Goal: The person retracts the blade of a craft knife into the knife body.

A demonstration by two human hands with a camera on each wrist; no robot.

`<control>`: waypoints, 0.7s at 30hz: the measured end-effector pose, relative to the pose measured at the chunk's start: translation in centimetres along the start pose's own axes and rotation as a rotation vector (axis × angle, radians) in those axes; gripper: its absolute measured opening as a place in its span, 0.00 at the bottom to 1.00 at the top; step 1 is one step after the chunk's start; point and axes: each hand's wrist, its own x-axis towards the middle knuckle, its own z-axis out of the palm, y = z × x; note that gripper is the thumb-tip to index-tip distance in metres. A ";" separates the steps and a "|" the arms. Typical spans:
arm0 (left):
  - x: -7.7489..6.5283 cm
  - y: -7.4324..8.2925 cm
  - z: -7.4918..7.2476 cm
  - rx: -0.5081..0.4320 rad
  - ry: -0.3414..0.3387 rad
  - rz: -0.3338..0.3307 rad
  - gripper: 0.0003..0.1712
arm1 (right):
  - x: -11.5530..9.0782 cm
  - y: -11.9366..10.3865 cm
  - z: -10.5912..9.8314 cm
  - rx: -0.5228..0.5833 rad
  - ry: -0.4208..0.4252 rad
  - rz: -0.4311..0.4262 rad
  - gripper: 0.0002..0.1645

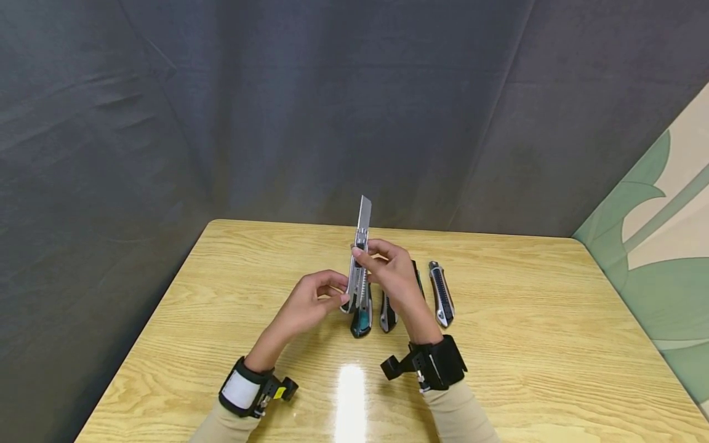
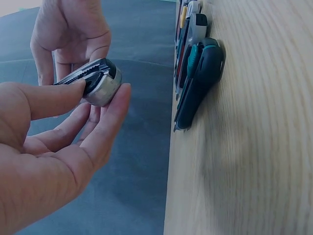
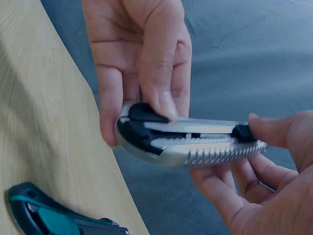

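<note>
Both hands hold a silver and black utility knife (image 1: 358, 271) above the table, its blade (image 1: 364, 212) extended and pointing away from me. At the knife's rear end, my left hand (image 1: 312, 301) pinches the body between thumb and fingers. My right hand (image 1: 394, 274) grips it nearer the blade, with the thumb on the black slider (image 3: 242, 133). In the left wrist view the rounded butt of the knife (image 2: 105, 88) faces the camera. A black and teal utility knife (image 1: 362, 320) lies on the table beneath, partly covered by the held one.
To the right lie a grey and black utility knife (image 1: 388, 315), another dark knife (image 1: 416, 274) mostly hidden by my right hand, and a silver and black one (image 1: 441, 294). The wooden table (image 1: 526, 344) meets a dark cloth (image 1: 354, 111) behind.
</note>
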 end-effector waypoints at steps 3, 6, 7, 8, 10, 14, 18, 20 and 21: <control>0.1 0.0 -0.1 -0.012 0.008 -0.015 0.11 | 0.0 0.0 -0.1 0.000 -0.016 0.033 0.20; -0.4 1.4 -0.2 -0.017 0.010 -0.008 0.12 | 0.0 0.0 -0.2 0.002 -0.028 0.069 0.22; -0.5 2.0 -0.3 -0.018 0.009 -0.011 0.12 | 0.1 0.0 -0.2 0.001 -0.031 0.073 0.22; -0.6 2.5 -0.4 -0.017 0.008 -0.011 0.12 | 0.1 0.0 -0.2 -0.005 -0.035 0.075 0.23; -0.8 3.3 -0.5 -0.011 0.003 -0.021 0.13 | 0.1 0.1 -0.2 -0.018 -0.045 0.074 0.23; -0.8 3.4 -0.5 0.002 0.016 -0.052 0.13 | 0.2 0.1 -0.2 -0.056 -0.086 0.084 0.24; -0.4 2.0 -0.3 -0.004 0.038 -0.061 0.13 | 0.1 0.3 -0.2 -0.074 -0.118 0.087 0.22; -0.2 1.1 -0.2 -0.012 0.040 -0.064 0.13 | 0.0 0.3 -0.3 -0.078 -0.133 0.077 0.21; -0.1 0.6 -0.2 -0.014 0.039 -0.065 0.13 | 0.0 0.3 -0.3 -0.079 -0.138 0.074 0.21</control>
